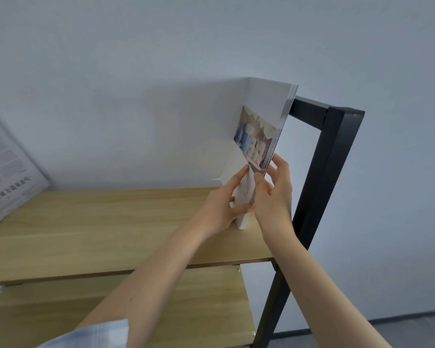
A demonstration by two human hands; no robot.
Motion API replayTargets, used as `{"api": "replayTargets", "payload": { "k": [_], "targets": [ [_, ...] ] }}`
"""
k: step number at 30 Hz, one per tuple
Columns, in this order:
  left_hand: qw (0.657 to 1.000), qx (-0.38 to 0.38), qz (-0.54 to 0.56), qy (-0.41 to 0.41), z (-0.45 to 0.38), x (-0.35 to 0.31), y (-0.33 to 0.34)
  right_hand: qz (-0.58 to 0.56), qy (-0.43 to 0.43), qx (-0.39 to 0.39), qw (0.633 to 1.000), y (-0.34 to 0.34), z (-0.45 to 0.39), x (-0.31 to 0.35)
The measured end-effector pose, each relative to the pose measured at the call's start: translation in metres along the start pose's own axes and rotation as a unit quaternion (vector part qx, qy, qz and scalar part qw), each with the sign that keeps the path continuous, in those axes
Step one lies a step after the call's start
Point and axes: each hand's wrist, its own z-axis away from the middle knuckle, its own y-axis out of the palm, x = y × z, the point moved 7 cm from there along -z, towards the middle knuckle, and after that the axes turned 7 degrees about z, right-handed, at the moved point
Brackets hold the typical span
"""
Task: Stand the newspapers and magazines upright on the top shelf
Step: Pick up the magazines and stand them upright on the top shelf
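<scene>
A stack of magazines (266,136) is standing upright at the right end of the top shelf (111,222), leaning toward the black frame (321,172). The left hand (224,204) is pinching its lower cover, and the right hand (274,194) is gripping its front edge. A newspaper (3,167) is leaning against the wall at the far left.

A plain pale wall (161,59) fills the far side in soft, even light. A black metal frame (329,172) rises at right; low right, possibly grey floor (412,327).
</scene>
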Motion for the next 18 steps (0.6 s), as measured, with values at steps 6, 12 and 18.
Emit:
{"api": "replayTargets", "payload": {
  "k": [6,12,18],
  "targets": [
    [0.997,-0.064,-0.036,-0.021,0.014,0.0,-0.002,0.034,0.039,0.015,0.999,0.001,0.002,-0.004],
    [0.998,-0.036,-0.016,-0.051,0.051,0.009,-0.008,0.11,0.064,0.067,0.99,0.002,0.024,-0.009],
    [0.997,-0.066,0.024,-0.034,0.115,-0.002,-0.036,0.16,0.083,0.084,0.98,0.001,0.072,0.001]
  ]
}}
